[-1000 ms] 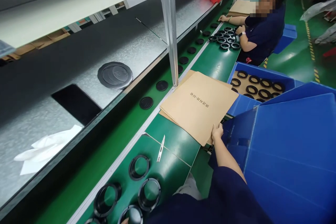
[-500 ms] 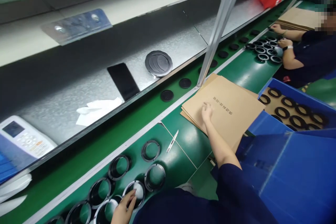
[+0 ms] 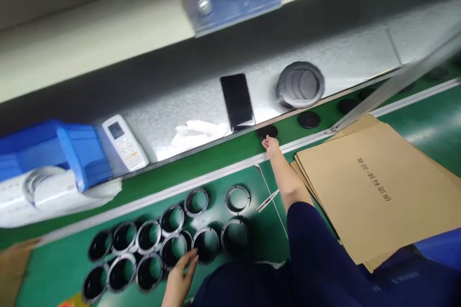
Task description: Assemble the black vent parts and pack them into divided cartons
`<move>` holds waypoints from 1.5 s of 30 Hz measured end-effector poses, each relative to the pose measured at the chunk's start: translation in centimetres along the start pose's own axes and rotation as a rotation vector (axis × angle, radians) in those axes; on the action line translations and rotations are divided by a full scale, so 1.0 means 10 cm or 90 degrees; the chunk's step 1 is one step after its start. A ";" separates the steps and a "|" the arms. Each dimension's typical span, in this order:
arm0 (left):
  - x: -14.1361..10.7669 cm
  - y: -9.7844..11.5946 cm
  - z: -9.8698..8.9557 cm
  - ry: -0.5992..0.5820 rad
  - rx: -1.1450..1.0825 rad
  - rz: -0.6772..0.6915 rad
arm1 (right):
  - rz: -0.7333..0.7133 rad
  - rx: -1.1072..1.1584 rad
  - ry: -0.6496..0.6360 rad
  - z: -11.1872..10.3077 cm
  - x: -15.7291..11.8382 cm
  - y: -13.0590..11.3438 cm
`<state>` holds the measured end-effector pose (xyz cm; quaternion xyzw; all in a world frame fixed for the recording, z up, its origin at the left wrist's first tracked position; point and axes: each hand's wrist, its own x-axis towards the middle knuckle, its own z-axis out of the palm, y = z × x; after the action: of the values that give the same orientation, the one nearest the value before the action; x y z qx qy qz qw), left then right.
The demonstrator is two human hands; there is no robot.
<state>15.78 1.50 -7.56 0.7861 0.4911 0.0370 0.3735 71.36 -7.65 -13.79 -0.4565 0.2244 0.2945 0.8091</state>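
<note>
My right hand point(image 3: 271, 145) reaches to the green strip beyond the metal rail. Its fingers are closed at the near edge of a black round disc point(image 3: 268, 131). My left hand point(image 3: 180, 273) is low in the view, its fingertips pinched at the left rim of a black ring point(image 3: 206, 244) that stands on the green table. Several similar black rings point(image 3: 148, 237) are in rows to the left. One thinner ring point(image 3: 237, 200) lies apart, close to a slim silver cutter point(image 3: 268, 200).
Brown cardboard sheets point(image 3: 374, 172) are stacked at the right beside a slanting metal post point(image 3: 389, 88). Above the strip, a metal shelf bears a phone point(image 3: 237, 100), a round black vent point(image 3: 301, 85), white gloves point(image 3: 198, 134), a remote control point(image 3: 125, 143) and a blue bin point(image 3: 84, 153).
My right hand has left the cardboard and moved across to the disc on the green strip. The view has swung left, with more rings showing. My left hand stays by the rings.
</note>
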 end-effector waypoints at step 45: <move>-0.44 0.55 -0.35 -0.490 -1.004 -0.045 | -0.600 -0.663 -0.558 -0.37 -3.75 1.83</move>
<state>16.13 -1.47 -0.27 0.2408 0.1865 0.0864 0.9486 31.34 -13.56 -3.03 -0.6627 -0.4916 0.1418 0.5469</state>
